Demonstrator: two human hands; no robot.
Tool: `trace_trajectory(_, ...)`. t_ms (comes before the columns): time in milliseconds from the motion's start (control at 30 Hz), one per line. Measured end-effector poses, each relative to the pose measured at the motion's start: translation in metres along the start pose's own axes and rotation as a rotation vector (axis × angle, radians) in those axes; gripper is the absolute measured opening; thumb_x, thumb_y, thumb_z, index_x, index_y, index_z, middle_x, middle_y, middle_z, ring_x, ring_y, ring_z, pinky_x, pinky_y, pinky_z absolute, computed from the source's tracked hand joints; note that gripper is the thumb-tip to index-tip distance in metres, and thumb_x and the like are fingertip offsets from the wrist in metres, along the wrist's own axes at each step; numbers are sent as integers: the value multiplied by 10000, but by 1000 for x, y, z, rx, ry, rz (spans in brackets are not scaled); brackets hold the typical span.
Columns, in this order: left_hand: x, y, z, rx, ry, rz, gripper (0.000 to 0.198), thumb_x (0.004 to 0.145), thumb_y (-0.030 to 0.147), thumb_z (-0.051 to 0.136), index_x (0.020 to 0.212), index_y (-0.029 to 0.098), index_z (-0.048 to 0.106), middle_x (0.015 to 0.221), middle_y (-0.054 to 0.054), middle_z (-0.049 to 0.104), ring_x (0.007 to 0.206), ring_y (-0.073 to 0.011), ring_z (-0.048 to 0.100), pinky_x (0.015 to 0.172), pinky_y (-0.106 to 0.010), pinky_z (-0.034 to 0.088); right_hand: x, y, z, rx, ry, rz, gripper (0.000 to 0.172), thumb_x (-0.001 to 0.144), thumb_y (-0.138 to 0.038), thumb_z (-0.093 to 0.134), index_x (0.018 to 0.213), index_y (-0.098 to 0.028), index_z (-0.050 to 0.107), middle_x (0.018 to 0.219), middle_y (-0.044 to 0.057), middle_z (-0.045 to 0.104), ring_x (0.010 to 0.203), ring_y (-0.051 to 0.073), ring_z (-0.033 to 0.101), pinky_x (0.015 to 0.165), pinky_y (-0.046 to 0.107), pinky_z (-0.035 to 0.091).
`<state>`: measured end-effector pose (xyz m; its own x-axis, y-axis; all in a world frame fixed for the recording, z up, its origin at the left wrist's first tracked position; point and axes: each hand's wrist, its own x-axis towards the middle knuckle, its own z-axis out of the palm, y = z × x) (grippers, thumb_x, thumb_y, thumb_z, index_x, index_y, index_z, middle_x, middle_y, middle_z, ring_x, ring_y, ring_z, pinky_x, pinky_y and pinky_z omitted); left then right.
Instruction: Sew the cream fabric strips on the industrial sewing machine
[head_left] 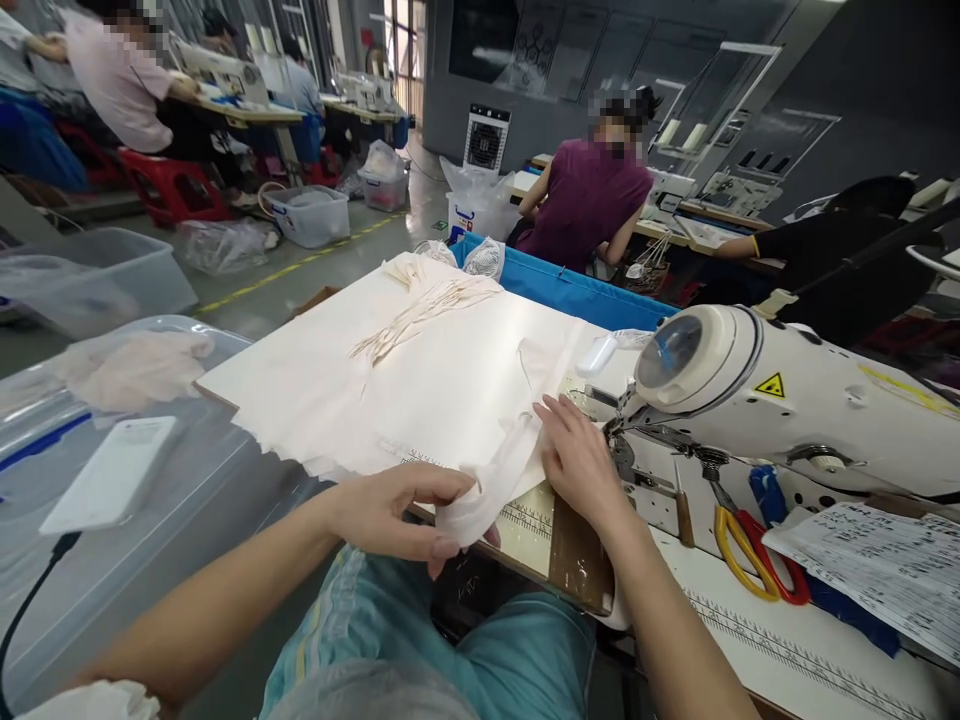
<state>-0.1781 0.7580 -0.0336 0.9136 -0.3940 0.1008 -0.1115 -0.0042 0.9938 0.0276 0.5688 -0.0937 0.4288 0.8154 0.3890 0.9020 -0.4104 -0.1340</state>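
Observation:
A strip of thin white fabric [501, 472] lies over the front edge of the sewing table. My left hand [420, 510] pinches its near end between thumb and fingers. Farther along the strip, my right hand [577, 452] rests palm down beside the sewing machine's needle area, fingers fairly straight on the cloth. The white sewing machine [810, 390] stands to the right, its head close to my right fingertips. On the white tabletop [435, 370] lie a bundle of cream narrow strips [427, 315] and more pale fabric pieces [307, 420] at the left edge.
Yellow-and-red-handled scissors [750, 565], a wooden-handled tool [682, 508] and written papers [877, 570] lie at right. A plastic bin [225, 500] with a white power bank [112, 475] on its lid stands left. Several people sit at other machines behind a blue cloth bin [570, 285].

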Motion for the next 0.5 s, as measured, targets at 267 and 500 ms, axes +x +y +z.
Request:
trace_trajectory(267,-3,-11,-14,-225,581,88,492,888,419,669,1230,146,445,741,-39,709,448,-91,566,562,-224,482,41,12,-5,-67,127,-55,340,883,-95,384,1062,-141,669,1200,176,687,1205,328,587,974,518,466)
trace_trajectory(500,26,-16,-86,-24,1171,101,332,784,271,655,1059,95,596,572,52,488,497,-96,466,698,-312,515,-22,-49,-54,84,300,-213,239,957,-426,506,913,-265,677,727,18,700,600,200,627,575,331,469)
